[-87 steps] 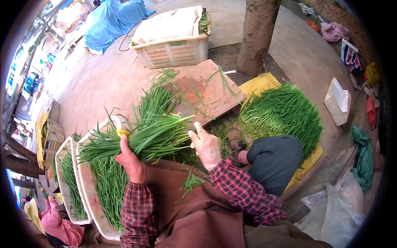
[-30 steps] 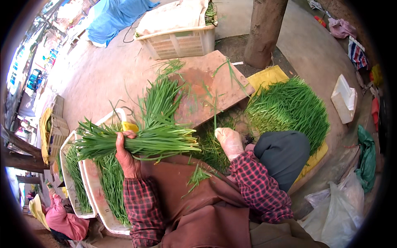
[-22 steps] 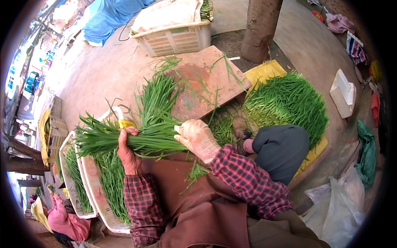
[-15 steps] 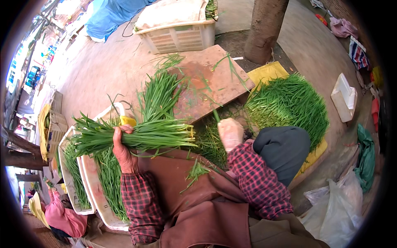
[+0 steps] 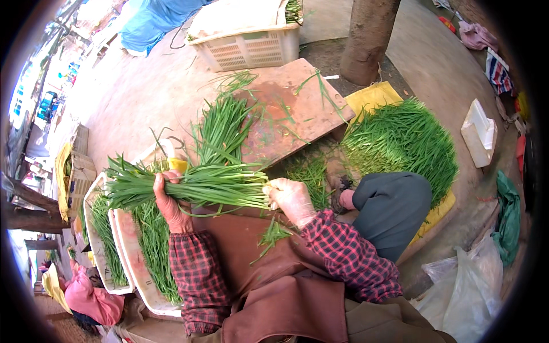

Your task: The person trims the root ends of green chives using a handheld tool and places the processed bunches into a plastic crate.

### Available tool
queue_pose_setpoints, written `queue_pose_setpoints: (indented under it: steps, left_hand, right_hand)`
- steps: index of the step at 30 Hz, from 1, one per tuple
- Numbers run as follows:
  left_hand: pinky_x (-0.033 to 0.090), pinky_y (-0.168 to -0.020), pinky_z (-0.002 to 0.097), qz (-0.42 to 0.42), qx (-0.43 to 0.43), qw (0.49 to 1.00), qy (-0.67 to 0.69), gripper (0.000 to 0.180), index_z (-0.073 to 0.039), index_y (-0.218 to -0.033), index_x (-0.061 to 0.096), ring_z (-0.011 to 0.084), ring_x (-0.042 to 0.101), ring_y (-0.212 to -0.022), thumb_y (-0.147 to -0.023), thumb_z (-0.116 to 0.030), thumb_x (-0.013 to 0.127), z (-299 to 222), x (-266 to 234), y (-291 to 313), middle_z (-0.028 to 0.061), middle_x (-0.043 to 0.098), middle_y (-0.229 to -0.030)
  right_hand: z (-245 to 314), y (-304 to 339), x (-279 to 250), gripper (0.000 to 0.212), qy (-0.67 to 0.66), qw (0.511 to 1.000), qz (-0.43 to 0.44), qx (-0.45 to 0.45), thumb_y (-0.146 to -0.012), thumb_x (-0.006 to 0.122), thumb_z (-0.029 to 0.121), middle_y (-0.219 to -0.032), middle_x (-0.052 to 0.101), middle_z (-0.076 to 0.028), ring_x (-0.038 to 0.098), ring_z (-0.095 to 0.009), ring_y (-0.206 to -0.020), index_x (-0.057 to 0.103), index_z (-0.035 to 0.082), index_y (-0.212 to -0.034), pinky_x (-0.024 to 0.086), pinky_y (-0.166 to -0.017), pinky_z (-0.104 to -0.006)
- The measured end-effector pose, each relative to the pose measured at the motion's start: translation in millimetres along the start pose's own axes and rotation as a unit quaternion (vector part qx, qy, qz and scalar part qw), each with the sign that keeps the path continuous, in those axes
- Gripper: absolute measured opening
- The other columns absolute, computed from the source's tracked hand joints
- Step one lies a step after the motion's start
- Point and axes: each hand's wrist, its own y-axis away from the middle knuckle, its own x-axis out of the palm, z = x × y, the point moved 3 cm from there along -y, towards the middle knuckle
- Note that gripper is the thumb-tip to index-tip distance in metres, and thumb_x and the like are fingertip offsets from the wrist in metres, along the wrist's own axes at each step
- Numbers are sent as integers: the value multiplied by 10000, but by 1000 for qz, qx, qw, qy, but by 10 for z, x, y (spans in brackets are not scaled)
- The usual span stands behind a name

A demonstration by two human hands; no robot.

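Observation:
A thick bunch of garlic chives (image 5: 223, 182) lies level across my lap, green leaves to the left and pale stem ends to the right. My left hand (image 5: 167, 197) is wrapped round it near the leafy end. At the stem ends, my right hand (image 5: 293, 200), in what looks like a thin pale glove, pinches with fingertips on the chives; whether it grips one stem or several is hidden. Beneath the bunch spreads a brown apron (image 5: 234, 240) with loose green scraps (image 5: 272, 235) on it. Just beyond, more chives (image 5: 224, 128) lie against a reddish-brown board (image 5: 286, 114).
Two white crates (image 5: 127, 240) of chives stand at my left. On the right, a large chive pile (image 5: 400, 148) rests on a yellow sack (image 5: 372, 98). Discarded leaves (image 5: 309, 180) lie between. Farther off are a lidded-over crate (image 5: 251, 50), a post (image 5: 369, 43) and a person in pink (image 5: 94, 294).
My right hand has moved left from beside the board to the stem ends of the bunch. The green piece at its fingers no longer shows. My left hand keeps its hold.

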Motion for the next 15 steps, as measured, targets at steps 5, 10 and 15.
queue_pose_setpoints:
  steps: [5,10,15]
  left_hand:
    - [407,-707,284,-16,10,1000,-3,336,-84,-767,493,160,454,-779,-1015,-306,532,62,-1,-47,41,490,-749]
    - [403,-751,317,3,21,1000,-18,339,-88,-758,485,168,459,-808,-1012,-307,535,24,-12,-53,33,489,-736]
    - [411,-785,317,7,9,1000,-23,326,-81,-771,508,179,485,-833,-1009,-302,537,90,76,-6,45,523,-762]
  right_hand:
    - [-399,-23,-635,137,140,984,-97,-57,-941,602,34,-815,711,-71,659,-113,-624,696,-38,-1010,513,-559,-239]
    - [-20,91,-447,148,158,978,-42,-128,-918,687,118,-871,697,-53,679,-168,-763,718,37,-1038,557,-715,-304]
    - [202,15,-52,280,113,989,-37,-91,-861,766,177,-946,668,-75,650,-171,-926,725,36,-1100,507,-865,-300]
